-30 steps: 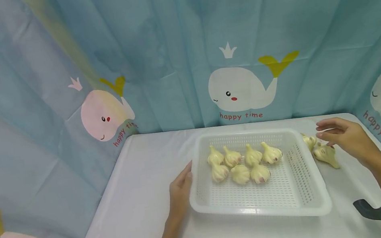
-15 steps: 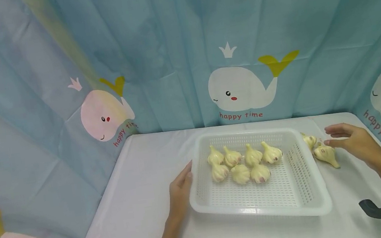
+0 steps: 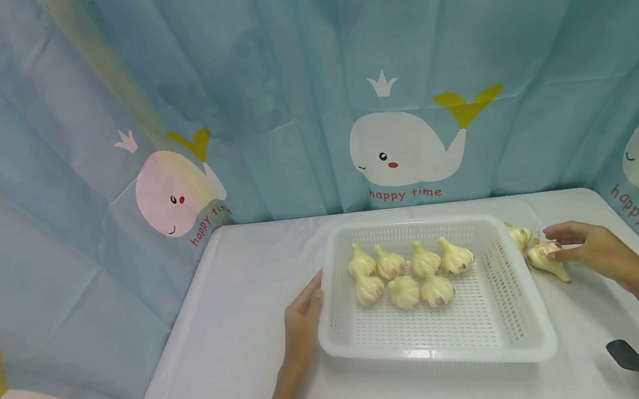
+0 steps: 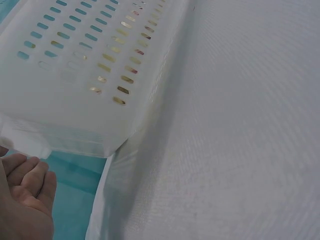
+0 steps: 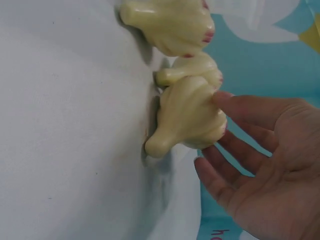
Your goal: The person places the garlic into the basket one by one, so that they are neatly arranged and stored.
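A white perforated plastic basket (image 3: 415,353) holds several garlic bulbs (image 3: 403,292), grouped toward its left and back. At its left side rests my left hand (image 3: 302,321), with its fingertips right at the rim; in the left wrist view the fingers (image 4: 34,177) lie by the end of the basket. To the right of the basket, my right hand (image 3: 599,252) pinches a garlic bulb (image 3: 545,256) on the table. The right wrist view shows the thumb against this bulb (image 5: 187,110) and the other fingers beyond it, partly hidden.
More garlic lies close to the pinched bulb: one bulb (image 3: 521,237) by the basket's right rim, and another bulb (image 5: 172,25) at the top of the right wrist view. A white cloth covers the table (image 3: 246,291). Blue curtains (image 3: 292,94) with whale prints stand behind it.
My right hand has drawn back slightly to the right, then come down onto the nearer loose garlic bulb. The left hand and the basket stay where they were.
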